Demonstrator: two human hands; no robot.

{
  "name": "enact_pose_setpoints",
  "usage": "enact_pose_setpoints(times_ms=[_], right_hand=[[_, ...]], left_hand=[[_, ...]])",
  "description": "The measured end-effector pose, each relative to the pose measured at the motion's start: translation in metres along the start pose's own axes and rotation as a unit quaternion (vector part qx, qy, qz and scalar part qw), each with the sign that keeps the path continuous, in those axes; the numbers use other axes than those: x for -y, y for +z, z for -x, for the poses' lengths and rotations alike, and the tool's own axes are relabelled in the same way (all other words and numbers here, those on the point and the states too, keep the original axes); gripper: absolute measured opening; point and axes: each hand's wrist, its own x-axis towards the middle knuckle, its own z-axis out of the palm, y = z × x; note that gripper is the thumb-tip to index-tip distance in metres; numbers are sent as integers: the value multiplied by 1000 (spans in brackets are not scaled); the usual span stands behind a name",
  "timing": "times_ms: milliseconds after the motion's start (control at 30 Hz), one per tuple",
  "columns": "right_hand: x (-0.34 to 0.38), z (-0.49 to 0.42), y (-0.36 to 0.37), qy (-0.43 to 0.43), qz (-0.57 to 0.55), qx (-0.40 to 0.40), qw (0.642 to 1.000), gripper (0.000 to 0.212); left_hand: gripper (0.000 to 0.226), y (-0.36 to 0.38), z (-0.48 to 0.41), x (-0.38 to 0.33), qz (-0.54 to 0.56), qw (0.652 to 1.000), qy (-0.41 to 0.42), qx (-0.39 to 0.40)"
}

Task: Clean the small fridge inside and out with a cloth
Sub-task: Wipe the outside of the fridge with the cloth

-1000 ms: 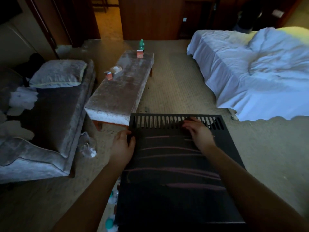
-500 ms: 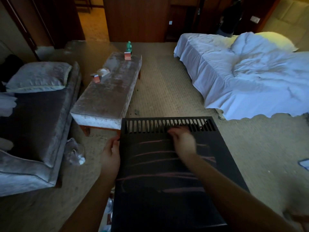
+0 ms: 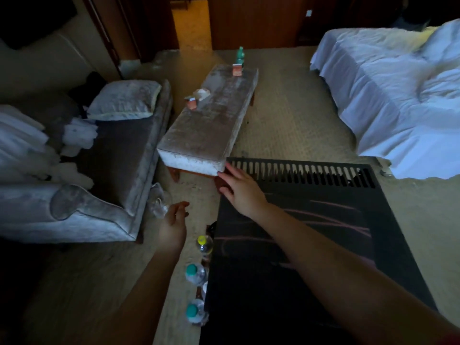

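Right hand (image 3: 240, 192): palm down on the far-left corner of the small fridge (image 3: 286, 257), fingers (image 3: 231, 175) straight and slightly spread, tips reaching the corner edge. A dark reddish patch sits just under those fingertips; cannot tell what it is. Forearm crosses the fridge top diagonally from lower right. Left hand (image 3: 174, 220): off the fridge's left side, over the carpet (image 3: 286, 125), fingers loosely curled, nothing held, touching nothing. The fridge is seen from above, low and right of centre: black top panel, a row of vent slots (image 3: 303, 174) along its far edge, faint pinkish streaks (image 3: 323, 215) across the surface. Its far-left corner is just beside the near end of an upholstered bench (image 3: 211, 125). Close against the fridge's left side, on the floor: one yellow-capped bottle (image 3: 204, 244) and two teal-capped bottles (image 3: 193, 271) (image 3: 193, 310). On the bench: a green bottle (image 3: 240, 54) at the far end with a small red box (image 3: 236, 69) just before it, and another red box (image 3: 191, 103) near the left edge. A clear crumpled item (image 3: 159, 201) lies on the floor beyond the left hand; too blurred to identify. Left: grey sofa (image 3: 112, 165) with a pillow (image 3: 124, 99). Right: bed with white sheets (image 3: 398, 95). Light is dim.
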Motion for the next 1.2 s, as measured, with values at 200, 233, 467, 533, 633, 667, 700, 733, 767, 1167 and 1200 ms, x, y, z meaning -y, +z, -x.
enact_pose_setpoints(times_ms=[200,233,467,533,633,667,700,733,767,1167,1200], right_hand=[[46,64,-14,-133,-42,109,984,30],[56,88,-14,-180,-54,130,974,28],[30,77,-18,-272,-31,147,950,32],[1,35,-16,-152,-6,95,984,37],[-30,-9,-22,10,23,46,999,44],[-32,-14,-21,40,28,40,998,45],[-27,-12,-22,53,35,36,997,44],[-17,-2,-22,46,38,39,997,44],[-4,14,-21,20,35,54,998,43],[-1,79,-26,-171,44,102,979,31],[-15,61,-30,-91,40,69,993,35]], left_hand=[[27,13,18,-3,19,1000,22,10],[28,14,22,-2,22,999,21,17],[23,4,33,11,-7,999,17,48],[22,1,38,10,-25,998,26,46],[22,-1,48,-1,-81,994,50,46],[22,-1,50,-2,-96,992,65,47],[22,-1,52,-3,-108,990,80,46],[22,0,54,-5,-116,988,92,43],[23,2,56,-6,-117,987,99,37],[27,45,50,-17,-141,968,207,2],[27,46,50,-20,-165,959,229,4]])
